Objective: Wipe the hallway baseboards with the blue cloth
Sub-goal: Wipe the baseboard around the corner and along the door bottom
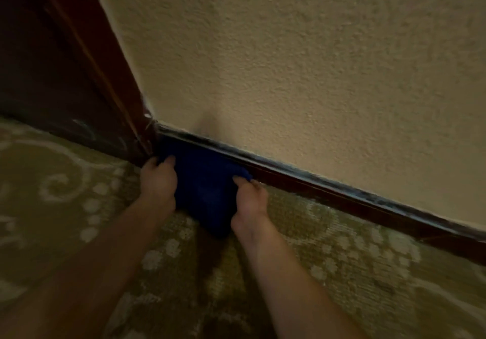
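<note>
The blue cloth (205, 181) lies bunched against the dark baseboard (328, 194), right in the corner where it meets the dark wooden door frame (105, 75). Both hands grip it: the left hand (159, 181) holds its left edge, the right hand (249, 202) pinches its right edge. Below lies patterned carpet (342, 273); above, a textured beige wall (289, 62).

Left of the left hand (157, 181), the dark wooden door frame (105, 81) blocks the corner. Right of the right hand (249, 202), baseboard (342, 191) and patterned carpet (355, 259) run unobstructed.
</note>
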A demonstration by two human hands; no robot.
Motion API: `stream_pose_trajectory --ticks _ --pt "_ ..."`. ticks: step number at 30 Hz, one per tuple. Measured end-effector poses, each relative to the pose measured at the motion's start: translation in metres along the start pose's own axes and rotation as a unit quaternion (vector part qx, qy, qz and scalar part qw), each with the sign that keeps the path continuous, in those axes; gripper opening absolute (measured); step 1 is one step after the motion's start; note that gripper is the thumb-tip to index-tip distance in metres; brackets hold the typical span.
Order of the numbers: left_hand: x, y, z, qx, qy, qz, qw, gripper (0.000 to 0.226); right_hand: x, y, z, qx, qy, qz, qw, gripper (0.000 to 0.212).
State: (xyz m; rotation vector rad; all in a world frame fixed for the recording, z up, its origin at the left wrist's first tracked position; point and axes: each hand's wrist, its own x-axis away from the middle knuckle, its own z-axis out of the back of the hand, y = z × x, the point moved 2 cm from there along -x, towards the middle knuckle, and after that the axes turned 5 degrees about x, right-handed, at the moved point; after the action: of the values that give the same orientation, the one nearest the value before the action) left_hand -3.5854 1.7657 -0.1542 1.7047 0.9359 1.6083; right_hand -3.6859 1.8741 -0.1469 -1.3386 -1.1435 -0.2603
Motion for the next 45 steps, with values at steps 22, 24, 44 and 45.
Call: stream_pose_trajectory --ticks 22,24,44,45 --pt "0.028 0.006 -0.021 0.045 0.054 -0.056 0.996 0.05 0.018 -0.018 0.019 -0.094 0.005 0.058 0.994 0.011" --pt "0.029 0.011 -0.022 0.028 0.071 -0.08 0.994 0.037 0.016 -0.019 0.015 -0.083 0.013 0.055 0.995 0.02" --pt "0.071 0.013 -0.059 -0.017 0.02 0.009 1.0 0.013 0.021 -0.037 0.074 -0.033 0.061 0.132 0.989 0.015" --pt "0.066 0.022 -0.056 -0.006 0.038 0.007 0.999 0.012 0.021 -0.035 0.062 -0.023 0.042 0.12 0.992 0.016"
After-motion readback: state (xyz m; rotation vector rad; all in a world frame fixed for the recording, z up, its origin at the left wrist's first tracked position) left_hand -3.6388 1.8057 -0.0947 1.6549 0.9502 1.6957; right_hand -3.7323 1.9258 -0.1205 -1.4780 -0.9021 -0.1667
